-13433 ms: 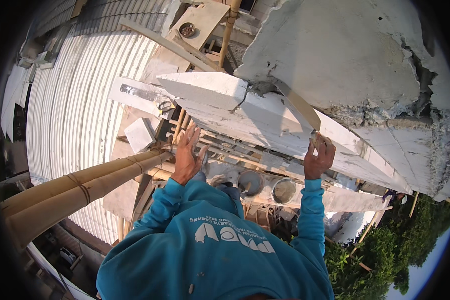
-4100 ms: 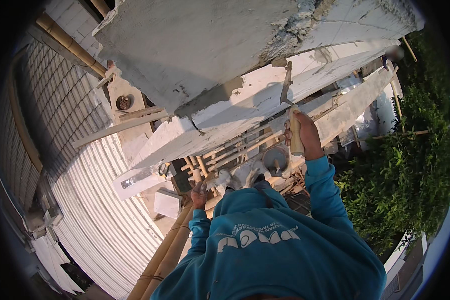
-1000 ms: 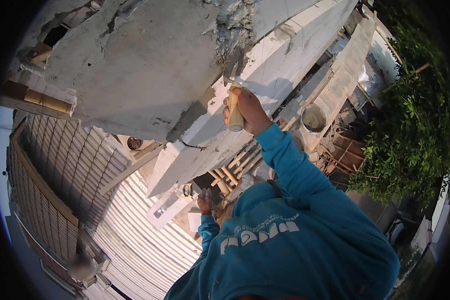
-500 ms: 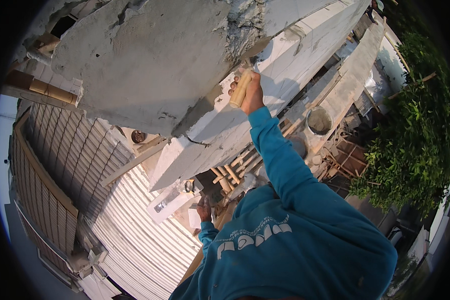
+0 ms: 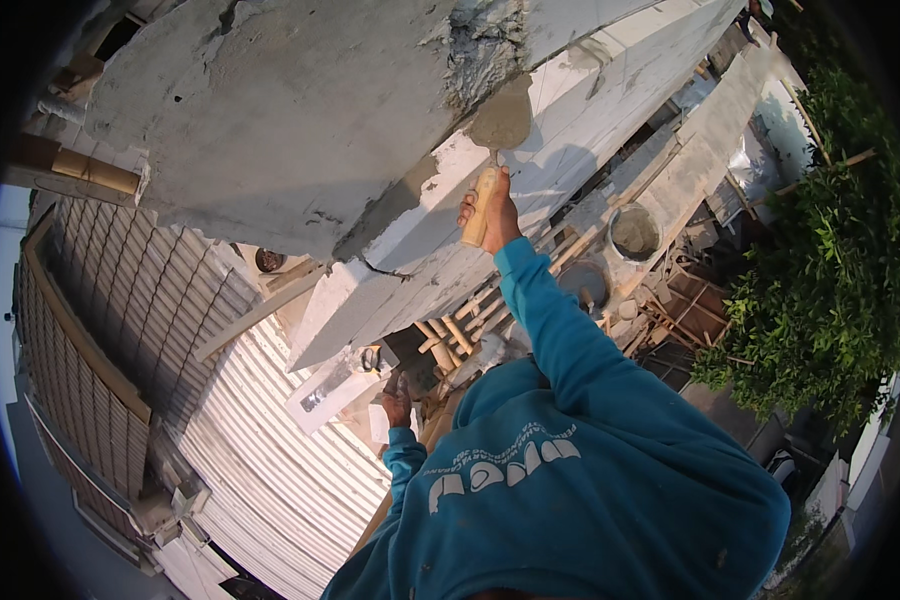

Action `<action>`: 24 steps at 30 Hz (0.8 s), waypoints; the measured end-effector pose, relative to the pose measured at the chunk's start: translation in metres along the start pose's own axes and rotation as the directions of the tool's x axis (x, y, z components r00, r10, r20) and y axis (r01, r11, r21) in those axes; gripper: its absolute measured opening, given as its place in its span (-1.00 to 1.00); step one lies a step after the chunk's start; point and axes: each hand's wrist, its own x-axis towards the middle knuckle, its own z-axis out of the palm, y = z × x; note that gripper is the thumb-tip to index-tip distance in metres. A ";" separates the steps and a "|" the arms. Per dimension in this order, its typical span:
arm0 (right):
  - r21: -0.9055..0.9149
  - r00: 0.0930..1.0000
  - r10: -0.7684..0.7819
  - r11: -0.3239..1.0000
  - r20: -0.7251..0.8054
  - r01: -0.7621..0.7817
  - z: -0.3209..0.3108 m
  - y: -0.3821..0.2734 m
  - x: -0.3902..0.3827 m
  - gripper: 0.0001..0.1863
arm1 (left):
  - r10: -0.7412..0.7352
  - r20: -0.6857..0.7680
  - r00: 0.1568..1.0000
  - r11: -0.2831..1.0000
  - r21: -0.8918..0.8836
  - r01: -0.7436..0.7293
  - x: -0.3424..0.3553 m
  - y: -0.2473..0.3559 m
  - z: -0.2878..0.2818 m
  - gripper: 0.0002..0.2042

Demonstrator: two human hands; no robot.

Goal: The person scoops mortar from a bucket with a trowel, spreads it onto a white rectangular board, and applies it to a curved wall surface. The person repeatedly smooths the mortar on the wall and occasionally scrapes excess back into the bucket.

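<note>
My right hand [image 5: 492,213] is closed round the pale wooden handle of a trowel [image 5: 501,118]. The trowel's blade, coated with grey mortar, lies over the ledge next to a rough strip of wet mortar [image 5: 485,48]. That ledge is the top of a white block wall [image 5: 440,225], beside a large grey plastered face [image 5: 280,130]. Lower down, my left hand [image 5: 397,402] is near a small white block-like piece [image 5: 379,424]; its fingers are small and dark, so its grip is unclear.
A bucket of grey mortar [image 5: 634,233] stands on the plank scaffold to the right, near a second bucket [image 5: 582,284]. Bamboo poles [image 5: 447,343] lie below the wall. Corrugated roofing [image 5: 270,460] and a tiled roof [image 5: 150,310] spread to the left. Leafy branches [image 5: 800,310] hang at the right.
My right hand has drawn back toward me with the trowel, and its blade now shows plainly against the wall top. My left hand has shifted slightly to the left and up.
</note>
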 end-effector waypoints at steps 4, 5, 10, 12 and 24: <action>-0.101 0.999 0.042 0.994 -0.016 -0.043 -0.012 0.036 -0.027 -0.27 | -0.031 0.034 0.999 0.998 -0.045 0.033 0.009 0.023 0.012 -0.58; -0.118 0.998 0.053 0.991 -0.020 -0.055 -0.014 0.042 -0.034 -0.27 | -0.062 0.032 0.998 0.997 0.038 0.061 0.013 0.026 0.012 -0.59; -0.218 0.982 0.179 0.963 0.064 -0.162 -0.034 0.053 -0.081 -0.27 | -0.006 0.058 0.998 0.997 0.083 0.001 0.016 0.052 0.029 -0.60; -0.277 0.953 0.292 0.925 0.080 -0.260 -0.038 0.036 -0.109 -0.27 | -0.032 0.039 0.999 0.996 -0.084 0.035 0.021 0.041 0.031 -0.59; -0.820 0.828 -0.289 -0.482 0.481 0.308 -0.059 -0.235 -0.207 -0.59 | -0.090 -0.055 0.994 0.992 0.087 0.094 0.028 0.022 0.052 -0.55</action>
